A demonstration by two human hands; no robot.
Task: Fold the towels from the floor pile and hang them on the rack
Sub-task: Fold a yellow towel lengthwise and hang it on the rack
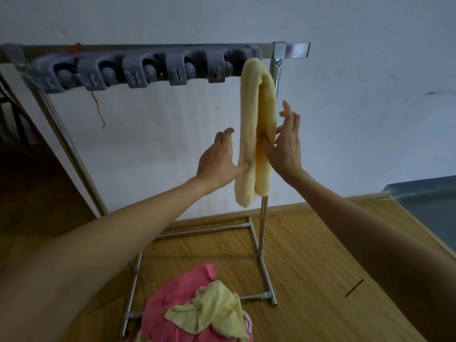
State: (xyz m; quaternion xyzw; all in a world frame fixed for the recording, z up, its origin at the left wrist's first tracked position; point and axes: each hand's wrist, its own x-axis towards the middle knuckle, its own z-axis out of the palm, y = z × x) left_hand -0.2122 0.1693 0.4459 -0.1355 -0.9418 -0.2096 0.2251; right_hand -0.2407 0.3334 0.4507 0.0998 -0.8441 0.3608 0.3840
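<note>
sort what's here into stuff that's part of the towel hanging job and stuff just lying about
Part of the job:
yellow towel hanging on the rack
left hand and right hand, touching it on either side
floor pile: pink towel, pale yellow towel

Just there:
grey clip holder on the top bar
red string

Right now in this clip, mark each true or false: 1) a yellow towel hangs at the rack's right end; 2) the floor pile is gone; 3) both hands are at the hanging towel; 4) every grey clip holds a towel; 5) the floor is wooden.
1) True: the yellow towel hangs folded over the rack at its right end.
2) False: pink and pale yellow towels in the floor pile remain.
3) True: the left hand and right hand touch it from either side, fingers fairly straight.
4) False: the grey clips hold nothing.
5) True: the wooden floor shows.
</note>
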